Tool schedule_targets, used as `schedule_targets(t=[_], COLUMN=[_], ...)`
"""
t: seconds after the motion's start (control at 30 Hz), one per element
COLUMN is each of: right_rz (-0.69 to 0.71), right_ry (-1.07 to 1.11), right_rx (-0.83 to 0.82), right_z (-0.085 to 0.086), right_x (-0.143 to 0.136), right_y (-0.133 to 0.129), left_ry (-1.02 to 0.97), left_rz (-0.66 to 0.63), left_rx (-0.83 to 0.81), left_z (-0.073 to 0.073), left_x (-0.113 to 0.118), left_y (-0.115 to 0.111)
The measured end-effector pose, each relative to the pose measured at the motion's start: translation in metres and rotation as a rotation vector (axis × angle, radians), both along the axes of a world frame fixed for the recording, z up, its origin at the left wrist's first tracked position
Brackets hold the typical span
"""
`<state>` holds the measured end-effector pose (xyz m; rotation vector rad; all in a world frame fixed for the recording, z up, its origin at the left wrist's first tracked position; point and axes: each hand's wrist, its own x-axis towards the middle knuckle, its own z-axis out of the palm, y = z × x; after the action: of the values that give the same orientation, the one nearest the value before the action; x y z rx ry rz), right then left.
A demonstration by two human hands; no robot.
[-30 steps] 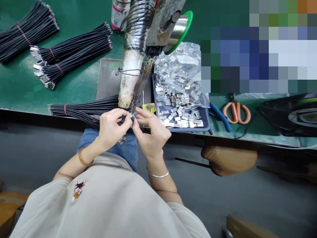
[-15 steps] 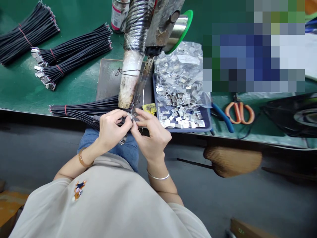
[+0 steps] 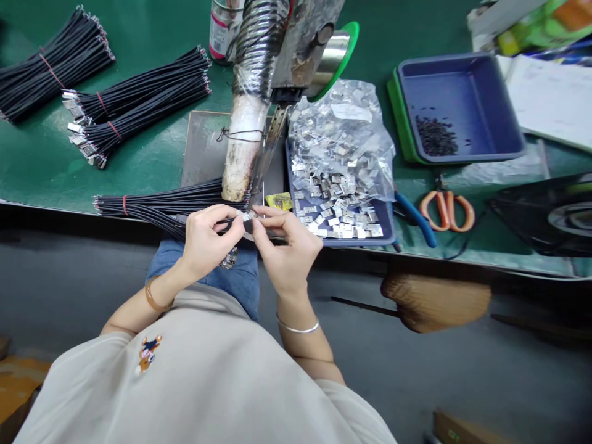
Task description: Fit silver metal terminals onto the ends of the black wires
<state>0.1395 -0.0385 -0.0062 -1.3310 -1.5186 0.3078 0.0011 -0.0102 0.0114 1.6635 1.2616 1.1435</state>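
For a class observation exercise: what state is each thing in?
Left hand: pinching metal piece
Right hand: fingertips at piece, grip unclear
Cable bundles: banded
Plastic bag: crumpled
Near tray: holding connectors
Far tray: holding black bits
Jar: upright
Orange-handled tool: handles apart
Blue-handled tool: open or shut unclear

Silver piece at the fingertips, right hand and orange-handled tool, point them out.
Silver piece (image 3: 248, 216): head view, its visible part.
Right hand (image 3: 288, 245): head view, its middle.
Orange-handled tool (image 3: 442, 210): head view, an orange handle.

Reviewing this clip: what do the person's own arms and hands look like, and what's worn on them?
Both hands are ungloved. The left hand has a brown bracelet at its wrist, the right hand a thin silver bangle. Short, plain, pale beige sleeves leave the forearms uncovered.
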Motion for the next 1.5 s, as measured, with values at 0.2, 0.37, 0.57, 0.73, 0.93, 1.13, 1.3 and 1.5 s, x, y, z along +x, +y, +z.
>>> schedule_targets(t=[0.2, 0.37, 0.57, 0.73, 0.93, 1.13, 1.3, 1.5], right_rz=[-0.003, -0.401, -0.336, -0.248, -0.136, -0.072, -0.034, -0.048], right_ry=[0.228, 0.138, 0.015, -0.304, -0.743, -1.007, -1.162, -1.221], right_rx=[-0.085, 0.677, 0.122, -0.319, -0.472, -0.533, -0.622, -0.640], right_z=[0.003, 0.027, 0.034, 0.009, 0.004, 0.018, 0.027, 0.031], right_x=[0.009, 0.024, 0.057, 0.087, 0.096, 0.088, 0.086, 0.089], right_y=[-0.003, -0.004, -0.015, 0.003, 0.033, 0.033, 0.038, 0.043], left_ry=[0.038, 0.185, 0.067, 0.380, 0.713, 0.641, 0.783, 0.896], left_rz=[-0.110, -0.354, -0.219, -0.147, -0.242, -0.183, -0.242, -0.298], left_rx=[-0.014, 0.003, 0.109, 0.479, 0.547, 0.555, 0.460, 0.393], left_z=[-0.002, -0.005, -0.016, -0.022, -0.033, -0.038, -0.025, -0.018], left_x=[-0.009, -0.030, -0.044, -0.040, -0.040, -0.044, -0.031, -0.025], left_y=[-0.002, -0.012, -0.017, 0.005, 0.008, 0.000, 0.016, 0.021])
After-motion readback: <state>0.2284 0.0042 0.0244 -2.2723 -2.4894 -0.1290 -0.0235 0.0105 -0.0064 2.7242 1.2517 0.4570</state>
